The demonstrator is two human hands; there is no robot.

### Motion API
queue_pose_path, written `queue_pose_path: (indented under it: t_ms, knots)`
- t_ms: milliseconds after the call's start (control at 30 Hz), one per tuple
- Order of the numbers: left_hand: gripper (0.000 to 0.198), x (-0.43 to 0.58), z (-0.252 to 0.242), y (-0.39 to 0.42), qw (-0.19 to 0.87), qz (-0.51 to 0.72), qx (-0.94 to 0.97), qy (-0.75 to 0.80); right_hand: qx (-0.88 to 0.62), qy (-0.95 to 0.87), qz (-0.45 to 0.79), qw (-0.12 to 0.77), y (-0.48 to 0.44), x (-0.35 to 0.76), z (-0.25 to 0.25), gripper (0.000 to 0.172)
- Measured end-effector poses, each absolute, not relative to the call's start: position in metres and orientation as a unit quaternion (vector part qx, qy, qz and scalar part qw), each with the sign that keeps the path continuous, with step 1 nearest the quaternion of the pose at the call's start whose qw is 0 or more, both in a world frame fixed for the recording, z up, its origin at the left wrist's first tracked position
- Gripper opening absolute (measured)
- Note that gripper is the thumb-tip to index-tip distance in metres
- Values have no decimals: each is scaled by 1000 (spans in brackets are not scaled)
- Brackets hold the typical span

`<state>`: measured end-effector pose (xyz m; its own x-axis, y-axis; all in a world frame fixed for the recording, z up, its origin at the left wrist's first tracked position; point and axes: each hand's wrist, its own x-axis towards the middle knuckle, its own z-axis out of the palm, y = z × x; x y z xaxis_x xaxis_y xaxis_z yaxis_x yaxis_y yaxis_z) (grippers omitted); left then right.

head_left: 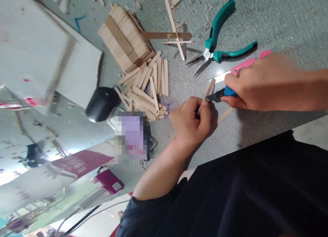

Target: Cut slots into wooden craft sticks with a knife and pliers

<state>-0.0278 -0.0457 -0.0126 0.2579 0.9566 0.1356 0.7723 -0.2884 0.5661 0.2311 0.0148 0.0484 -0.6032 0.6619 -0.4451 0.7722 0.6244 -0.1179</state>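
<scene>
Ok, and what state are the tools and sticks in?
Teal-handled metal pliers: open, unheld
Pink-handled metal knife: blade extended
Blue-handled metal knife: blade exposed, in right hand
Slim pale wooden stick: pinched in left hand
Stacked block of wooden sticks: banded
Loose pale wooden sticks: scattered, heaped
Pale and brown wooden sticks: crossed

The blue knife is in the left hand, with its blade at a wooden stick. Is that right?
Not quite: the head view shows the blue knife in the right hand, not the left hand. Its blade is indeed at a wooden stick.
</scene>
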Motion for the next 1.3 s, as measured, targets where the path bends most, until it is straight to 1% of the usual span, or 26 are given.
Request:
queue_pose_path:
  t_ms: [100, 167, 267, 500, 700, 767, 800, 867, 967, 1100, 1233, 1300]
  knots:
    - [38, -28, -11, -45, 184, 229, 766, 572, 403, 889, -133, 175, 14, 233, 47, 73]
    - [40, -27, -11, -43, 177, 218, 777, 564, 404, 888, -127, 181, 13, 234, 47, 77]
    - [39, -26, -13, -42, 170, 224, 783, 554, 410, 885, -132, 177, 14, 236, 47, 83]
    - [38, -23, -18, -42, 158, 225, 793, 544, 385, 898, -109, 185, 17, 237, 52, 80]
    - [46, -23, -24, -40, 142, 185, 823, 518, 409, 882, -85, 218, 20, 234, 50, 81]
    - [48, -24, -25, -39, 132, 180, 833, 507, 392, 887, -95, 223, 22, 235, 48, 79]
    - [48, -25, -25, -39, 129, 177, 838, 500, 388, 893, -90, 209, 24, 236, 47, 78]
    - [48, -25, -26, -38, 132, 166, 850, 482, 371, 900, -99, 206, 28, 236, 46, 78]
    - [47, -26, -25, -36, 145, 154, 866, 453, 363, 901, -103, 216, 32, 237, 46, 85]
    - [46, -27, -26, -34, 143, 177, 877, 422, 362, 900, -105, 220, 36, 236, 47, 92]
    - [49, -28, -27, -34, 139, 163, 877, 430, 365, 900, -128, 204, 36, 235, 48, 90]
    - [48, -28, -28, -34, 124, 165, 879, 429, 366, 898, -130, 209, 34, 234, 49, 88]
